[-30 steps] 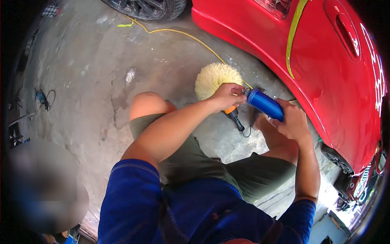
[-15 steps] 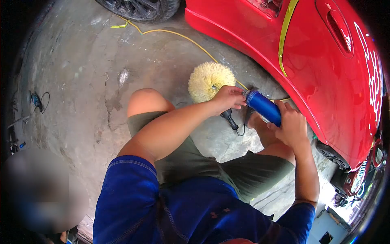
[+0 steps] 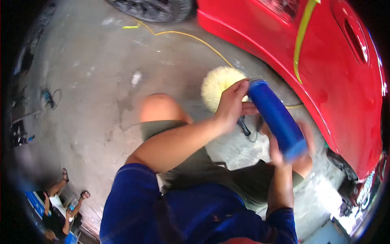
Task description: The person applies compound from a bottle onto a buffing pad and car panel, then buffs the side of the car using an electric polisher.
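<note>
A blue cylindrical bottle (image 3: 276,116) is tilted between my two hands, its capped end pointing up and left. My left hand (image 3: 233,103) grips it near that upper end, with the thumb side against the rim. Around the lower end is my right hand (image 3: 290,146), blurred, with fingers showing on both sides of the base. Behind my left hand, on the floor, lies a polisher with a fluffy cream-yellow wool pad (image 3: 217,87); its black handle (image 3: 244,127) shows below the hand.
A red car (image 3: 260,36) with a yellow-green tape strip (image 3: 302,40) stands at the right. A yellow cord (image 3: 195,37) crosses the concrete floor (image 3: 93,89). A wheel (image 3: 170,10) is at the top. Another person (image 3: 57,211) sits at the lower left.
The bottle has turned steeper, and its base has swung down and toward me. My right hand has shifted from its side to around the base. The view has moved slightly left.
</note>
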A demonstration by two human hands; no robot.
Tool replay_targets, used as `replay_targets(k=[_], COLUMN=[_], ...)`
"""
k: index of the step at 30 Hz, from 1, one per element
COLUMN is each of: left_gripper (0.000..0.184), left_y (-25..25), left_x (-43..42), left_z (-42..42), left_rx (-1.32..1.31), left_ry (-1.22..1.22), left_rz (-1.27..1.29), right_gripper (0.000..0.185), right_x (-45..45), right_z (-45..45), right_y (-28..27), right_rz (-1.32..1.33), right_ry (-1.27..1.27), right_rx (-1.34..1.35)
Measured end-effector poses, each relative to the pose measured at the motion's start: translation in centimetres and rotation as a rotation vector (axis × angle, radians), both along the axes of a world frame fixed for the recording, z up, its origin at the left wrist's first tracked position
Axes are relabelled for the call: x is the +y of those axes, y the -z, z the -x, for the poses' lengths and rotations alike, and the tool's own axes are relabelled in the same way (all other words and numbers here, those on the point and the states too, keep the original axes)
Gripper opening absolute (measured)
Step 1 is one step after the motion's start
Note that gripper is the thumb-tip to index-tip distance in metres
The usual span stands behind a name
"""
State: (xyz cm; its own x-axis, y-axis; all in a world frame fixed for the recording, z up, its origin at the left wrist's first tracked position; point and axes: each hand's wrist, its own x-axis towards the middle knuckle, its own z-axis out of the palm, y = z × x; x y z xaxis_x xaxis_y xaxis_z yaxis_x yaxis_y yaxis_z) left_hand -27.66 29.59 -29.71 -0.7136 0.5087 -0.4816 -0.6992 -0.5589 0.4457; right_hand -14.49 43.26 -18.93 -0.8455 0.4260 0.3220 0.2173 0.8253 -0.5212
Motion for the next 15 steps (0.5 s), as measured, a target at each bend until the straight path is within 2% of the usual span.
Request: replay_targets(k=[1, 2, 3, 4, 5, 6, 7, 8, 10, 13, 15], left_gripper=[0.038, 0.039, 0.040, 0.041, 0.040, 0.039, 0.038, 0.038, 0.038, 0.037, 0.033], left_y=[5.5, 6.9, 8.1, 9.2, 8.0, 6.8, 5.9, 5.5, 5.6, 6.1, 5.4], left_x=[0.8, 1.0, 1.9, 2.7, 2.4, 2.0, 1.6, 1.7, 2.3, 2.5, 2.3], left_z=[0.7, 0.5, 0.9, 1.4, 1.7, 2.1, 2.1, 1.6, -0.2, -0.9, -1.0], left_rx=[-0.043, 0.087, 0.112, 0.137, 0.112, 0.088, 0.076, 0.044, 0.030, 0.067, 0.066], left_ry=[0.112, 0.183, 0.174, 0.165, 0.162, 0.158, 0.153, 0.150, 0.155, 0.157, 0.145], left_rz=[0.113, 0.127, 0.095, 0.063, 0.062, 0.061, 0.102, 0.127, 0.134, 0.126, 0.114], right_gripper=[0.077, 0.074, 0.073, 0.079, 0.087, 0.095, 0.096, 0.093, 0.074, 0.069, 0.065], right_x=[1.1, 2.0, 2.1, 2.3, 2.3, 2.0, 0.9, 0.4, 1.2, 0.9, 1.1], right_z=[0.2, 1.4, 2.3, 2.6, 2.7, 2.5, 3.0, 3.1, 2.2, 2.2, 2.8], right_y=[2.0, 5.9, 6.0, 7.1, 7.9, 7.1, 6.6, 6.3, 7.6, 9.5, 9.6], right_rz=[-0.050, 0.051, -0.016, 0.104, 0.251, 0.288, 0.435, 0.547, 0.622, 0.713, 0.873], right_ry=[-0.015, -0.131, -0.227, -0.295, -0.331, -0.302, -0.249, -0.213, -0.218, -0.064, 0.007], right_rx=[-0.116, 0.167, 0.305, 0.388, 0.444, 0.390, 0.421, 0.415, 0.319, 0.335, 0.371])
